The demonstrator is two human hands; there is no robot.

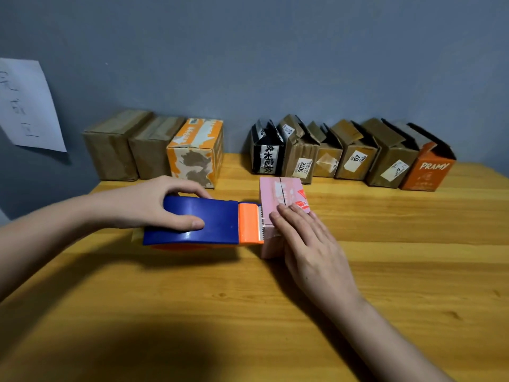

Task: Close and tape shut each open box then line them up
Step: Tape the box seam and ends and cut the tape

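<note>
A small pink box (282, 197) with closed flaps stands on the wooden table (385, 257) in the middle of the view. My left hand (154, 205) grips a blue and orange tape dispenser (209, 226), whose serrated orange end touches the box's left edge. My right hand (305, 238) lies flat with straight fingers on the near part of the box top, pressing it down. Clear tape shows faintly at the box edge by the dispenser's teeth.
Against the grey wall at the back left stand three closed boxes (154, 150), the right one orange and white. At the back right is a row of several open boxes (352, 153), ending in an orange one (427, 172). A paper sheet (27, 106) hangs on the wall.
</note>
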